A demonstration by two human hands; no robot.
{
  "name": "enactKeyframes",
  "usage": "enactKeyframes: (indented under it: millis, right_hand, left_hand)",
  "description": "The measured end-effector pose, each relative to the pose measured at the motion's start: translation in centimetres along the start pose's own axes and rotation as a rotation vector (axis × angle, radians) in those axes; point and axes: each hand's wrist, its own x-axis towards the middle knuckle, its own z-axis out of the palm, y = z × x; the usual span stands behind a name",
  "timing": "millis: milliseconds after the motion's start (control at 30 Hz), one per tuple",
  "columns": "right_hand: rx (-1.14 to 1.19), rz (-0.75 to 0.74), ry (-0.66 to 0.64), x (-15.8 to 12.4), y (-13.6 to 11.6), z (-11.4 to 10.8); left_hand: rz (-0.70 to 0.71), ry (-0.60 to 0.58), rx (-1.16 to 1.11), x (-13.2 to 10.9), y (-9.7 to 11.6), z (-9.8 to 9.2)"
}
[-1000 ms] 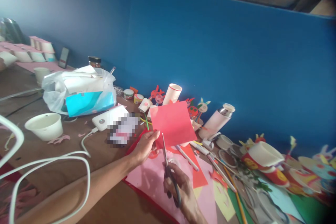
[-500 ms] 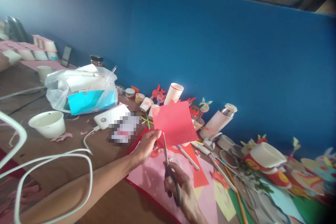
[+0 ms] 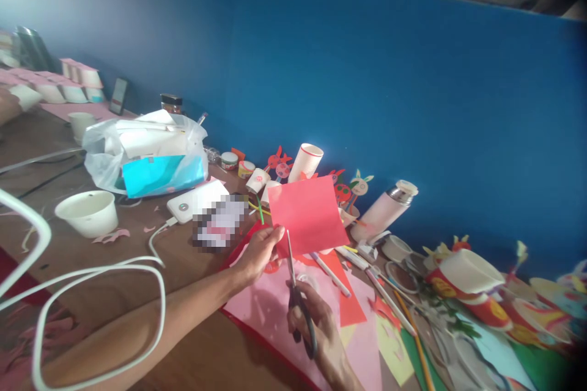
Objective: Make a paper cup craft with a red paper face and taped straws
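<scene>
A red sheet of paper point(image 3: 309, 217) is held up by its lower left corner, pinched between the thumb and fingers of my left hand point(image 3: 261, 253). My right hand point(image 3: 316, 324) grips scissors point(image 3: 298, 305) by their dark handles. The blades point upward and lie at the sheet's lower left edge, close to my left thumb; whether they cut into it cannot be made out. Beneath both hands are pink sheets point(image 3: 261, 299) on a red folder, with another red piece point(image 3: 353, 305) at their right.
On the left are a white cable point(image 3: 160, 317), a white bowl point(image 3: 87, 214), a filled plastic bag point(image 3: 151, 140), a power bank point(image 3: 183, 204) and a phone. A thermos point(image 3: 385, 211), pens and decorated cups point(image 3: 468, 275) stand or lie right. Another person's hand point(image 3: 9, 104) shows far left.
The view has shifted slightly, so most objects sit a little further right. Both hands keep their holds on the sheet and scissors, with hardly any movement between them.
</scene>
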Motion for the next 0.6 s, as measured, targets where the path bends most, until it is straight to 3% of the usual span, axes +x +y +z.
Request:
enactKeyframes:
  millis: [600]
  right_hand:
    - [-0.025, 0.015, -0.010, -0.03, -0.64, 0.22]
  left_hand:
    - [0.003, 0.011, 0.020, 0.15, -0.35, -0.20]
